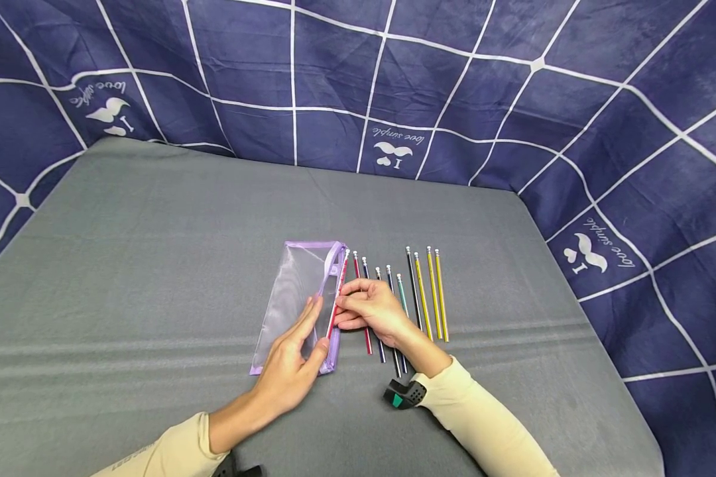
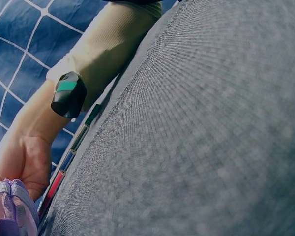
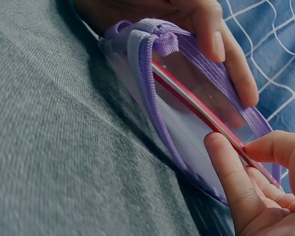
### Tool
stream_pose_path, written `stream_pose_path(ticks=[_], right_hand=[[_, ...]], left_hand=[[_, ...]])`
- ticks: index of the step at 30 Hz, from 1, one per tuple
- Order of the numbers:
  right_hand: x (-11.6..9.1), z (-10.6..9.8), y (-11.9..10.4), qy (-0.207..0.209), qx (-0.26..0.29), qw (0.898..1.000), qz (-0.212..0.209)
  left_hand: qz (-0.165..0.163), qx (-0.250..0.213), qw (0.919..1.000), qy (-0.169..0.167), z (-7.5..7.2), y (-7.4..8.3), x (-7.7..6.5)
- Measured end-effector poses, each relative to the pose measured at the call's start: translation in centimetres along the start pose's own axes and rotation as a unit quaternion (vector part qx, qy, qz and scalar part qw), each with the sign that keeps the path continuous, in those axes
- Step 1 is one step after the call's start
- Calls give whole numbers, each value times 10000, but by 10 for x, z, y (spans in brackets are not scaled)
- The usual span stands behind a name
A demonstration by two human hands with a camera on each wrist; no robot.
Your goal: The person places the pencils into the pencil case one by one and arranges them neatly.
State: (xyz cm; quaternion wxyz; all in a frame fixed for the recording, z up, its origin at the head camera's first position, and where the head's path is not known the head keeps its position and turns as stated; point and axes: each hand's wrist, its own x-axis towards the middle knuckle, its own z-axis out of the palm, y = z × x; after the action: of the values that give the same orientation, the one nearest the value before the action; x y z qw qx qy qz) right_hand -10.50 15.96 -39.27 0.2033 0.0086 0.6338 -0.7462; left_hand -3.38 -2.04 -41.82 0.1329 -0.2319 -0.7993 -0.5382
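A see-through mesh pencil pouch (image 1: 301, 271) with purple trim lies on the grey table, its zipped side facing right. My left hand (image 1: 289, 364) holds the pouch by its opening edge, fingers stretched over the mesh and thumb at the zipper edge. Between thumb and fingertips, my right hand (image 1: 372, 311) pinches a red pencil (image 1: 344, 268). In the right wrist view, the pouch's mouth (image 3: 157, 113) gapes and one end of the red pencil (image 3: 187, 101) reaches into it. Another red pencil (image 1: 367, 338) lies partly hidden under the right hand.
Right of the pouch, several dark pencils (image 1: 397, 364) and a teal pencil (image 1: 402, 291) lie side by side. Farther right are a black pencil (image 1: 414, 285) and several yellow pencils (image 1: 432, 278). A blue checked cloth (image 1: 334, 79) hangs behind the grey table (image 1: 155, 278).
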Motion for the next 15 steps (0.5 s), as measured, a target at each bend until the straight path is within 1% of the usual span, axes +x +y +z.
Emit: stream_pose_path(ticks=[5,12,15], right_hand=[[1,4,0,-22,-64,10000,29],[-2,5,0,-297,-52,9995,110],[-3,5,-1,-335,-36,9994,89]], left_hand=[[4,-19,10000,3,0,0,0],[9,4,10000,-17,0,0,0],[14,3,10000,-13,0,0,-1]])
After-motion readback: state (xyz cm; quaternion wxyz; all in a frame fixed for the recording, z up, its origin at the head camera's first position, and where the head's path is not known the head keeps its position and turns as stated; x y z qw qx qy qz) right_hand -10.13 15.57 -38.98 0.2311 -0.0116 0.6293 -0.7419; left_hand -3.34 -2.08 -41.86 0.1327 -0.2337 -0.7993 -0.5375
